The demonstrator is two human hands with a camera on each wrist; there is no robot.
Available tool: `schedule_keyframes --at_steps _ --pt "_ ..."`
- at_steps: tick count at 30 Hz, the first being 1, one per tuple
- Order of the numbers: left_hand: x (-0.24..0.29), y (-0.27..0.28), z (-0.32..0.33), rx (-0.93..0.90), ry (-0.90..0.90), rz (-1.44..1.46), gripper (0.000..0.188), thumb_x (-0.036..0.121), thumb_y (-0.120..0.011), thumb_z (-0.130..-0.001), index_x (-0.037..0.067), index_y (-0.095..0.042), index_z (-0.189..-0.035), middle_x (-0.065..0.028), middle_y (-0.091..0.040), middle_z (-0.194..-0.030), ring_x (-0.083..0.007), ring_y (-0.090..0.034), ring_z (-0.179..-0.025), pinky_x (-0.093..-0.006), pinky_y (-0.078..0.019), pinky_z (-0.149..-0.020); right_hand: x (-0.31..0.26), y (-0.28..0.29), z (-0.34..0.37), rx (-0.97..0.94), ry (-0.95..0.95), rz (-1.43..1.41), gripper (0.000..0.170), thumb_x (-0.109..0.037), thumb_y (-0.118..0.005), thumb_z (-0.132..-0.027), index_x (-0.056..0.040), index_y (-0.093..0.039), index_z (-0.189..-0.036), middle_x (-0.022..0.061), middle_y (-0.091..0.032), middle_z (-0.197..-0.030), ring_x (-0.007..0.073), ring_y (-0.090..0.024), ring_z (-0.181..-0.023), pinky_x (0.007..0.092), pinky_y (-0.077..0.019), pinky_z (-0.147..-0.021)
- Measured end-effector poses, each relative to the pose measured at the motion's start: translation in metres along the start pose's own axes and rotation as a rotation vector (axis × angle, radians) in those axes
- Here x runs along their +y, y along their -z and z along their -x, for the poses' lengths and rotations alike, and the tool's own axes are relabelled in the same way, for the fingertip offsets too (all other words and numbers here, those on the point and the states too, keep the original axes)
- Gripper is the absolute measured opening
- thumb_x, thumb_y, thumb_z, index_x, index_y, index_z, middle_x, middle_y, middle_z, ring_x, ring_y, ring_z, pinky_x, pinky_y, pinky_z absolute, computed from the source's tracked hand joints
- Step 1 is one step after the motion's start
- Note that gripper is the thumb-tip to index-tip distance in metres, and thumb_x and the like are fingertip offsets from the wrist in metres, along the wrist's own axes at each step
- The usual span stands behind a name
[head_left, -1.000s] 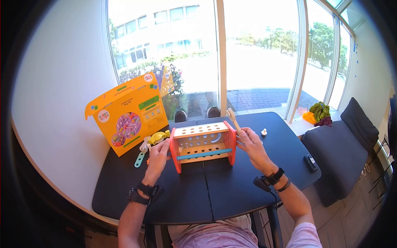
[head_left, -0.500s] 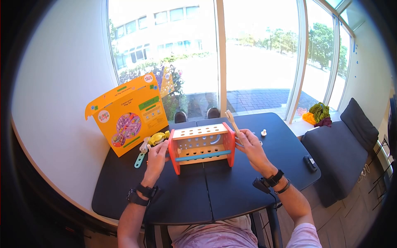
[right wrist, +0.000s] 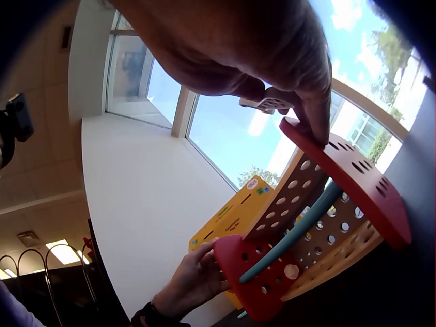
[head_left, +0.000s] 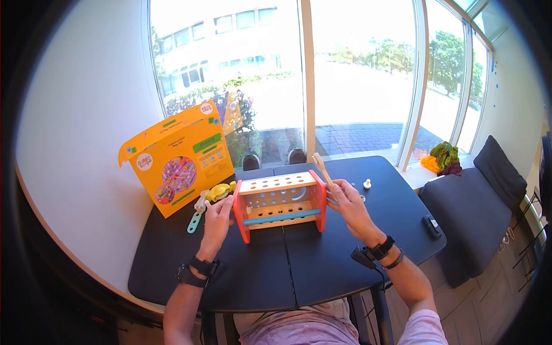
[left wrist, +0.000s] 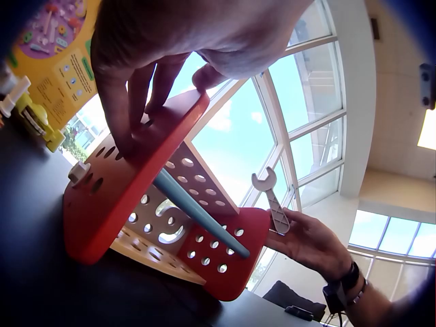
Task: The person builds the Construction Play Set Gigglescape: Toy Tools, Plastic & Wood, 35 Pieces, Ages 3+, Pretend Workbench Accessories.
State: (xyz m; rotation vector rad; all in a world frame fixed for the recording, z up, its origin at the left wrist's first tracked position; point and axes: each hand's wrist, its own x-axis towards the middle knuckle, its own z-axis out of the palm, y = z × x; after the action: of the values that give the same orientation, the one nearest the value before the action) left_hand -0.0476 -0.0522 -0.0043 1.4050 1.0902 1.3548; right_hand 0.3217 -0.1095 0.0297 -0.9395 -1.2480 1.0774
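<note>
A wooden toy workbench (head_left: 283,188) with red side panels and a blue bar (head_left: 282,217) stands on the black table. My left hand (head_left: 216,221) grips its left side panel (left wrist: 129,184), fingers against the outer face and thumb at the upper edge. At the other end, my right hand (head_left: 352,210) holds a pale toy wrench (head_left: 321,167), open-ended head upward, between thumb and fingers. Its fingertips also touch the right panel (right wrist: 354,180). A pale peg (left wrist: 79,172) sticks out of the left panel's outer face.
An orange play-set box (head_left: 178,158) leans at the table's left. Beside it lie a yellow toy piece (head_left: 220,191) and a teal strip with holes (head_left: 195,222). On the right are a small pale peg (head_left: 367,184) and a black device (head_left: 431,226). Windows (head_left: 362,75) stand behind the table.
The workbench has shifted very slightly toward me and to the left, both hands moving along with it. The wrench has tipped a little to the left, still in my right hand.
</note>
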Motion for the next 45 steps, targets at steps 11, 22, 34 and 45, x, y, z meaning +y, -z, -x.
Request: schedule_keyframes --at_steps 11,22,34,45 --pt "0.033 -0.015 0.022 0.209 -0.406 -0.530 0.036 0.027 -0.064 -0.114 0.002 -0.072 -0.140 -0.0023 -0.070 -0.112 -0.0070 -0.060 -0.089 -0.0260 -0.0503 -0.069 -0.009 -0.020 0.025 0.251 0.409 0.502 0.031 -0.021 -0.059 -0.117 0.0037 -0.068 -0.134 0.0063 -0.069 -0.114 0.0107 -0.066 -0.103 0.0273 -0.0574 -0.090" --pt "0.077 -0.080 0.095 -0.637 -0.212 0.137 0.045 0.021 -0.049 -0.121 -0.002 -0.052 -0.160 -0.0102 -0.065 -0.149 -0.0151 -0.066 -0.129 -0.0341 -0.0536 -0.112 -0.020 -0.061 0.075 -0.401 -0.289 -0.382 0.040 -0.032 -0.059 -0.118 0.0007 -0.069 -0.139 0.0052 -0.075 -0.114 0.0114 -0.071 -0.097 0.0279 -0.0598 -0.089" --pt "0.060 -0.066 0.094 -0.596 0.158 0.275 0.047 0.031 -0.043 -0.123 0.000 -0.052 -0.156 -0.0085 -0.065 -0.120 -0.0221 -0.073 -0.110 -0.0417 -0.0665 -0.096 -0.034 0.020 0.026 0.002 -0.009 0.331 0.027 -0.025 -0.071 -0.107 -0.0001 -0.083 -0.106 0.0040 -0.075 -0.080 0.0076 -0.071 -0.067 0.0228 -0.0556 -0.056" --pt "0.032 -0.072 0.089 -0.605 0.206 0.116 0.047 0.023 -0.054 -0.119 0.002 -0.048 -0.161 -0.0108 -0.063 -0.127 -0.0230 -0.074 -0.114 -0.0396 -0.0655 -0.102 0.099 0.129 -0.052 0.165 0.270 1.385 0.016 -0.015 -0.074 -0.093 -0.0034 -0.084 -0.099 0.0179 -0.081 -0.093 0.0387 -0.078 -0.091 0.0498 -0.0630 -0.088"
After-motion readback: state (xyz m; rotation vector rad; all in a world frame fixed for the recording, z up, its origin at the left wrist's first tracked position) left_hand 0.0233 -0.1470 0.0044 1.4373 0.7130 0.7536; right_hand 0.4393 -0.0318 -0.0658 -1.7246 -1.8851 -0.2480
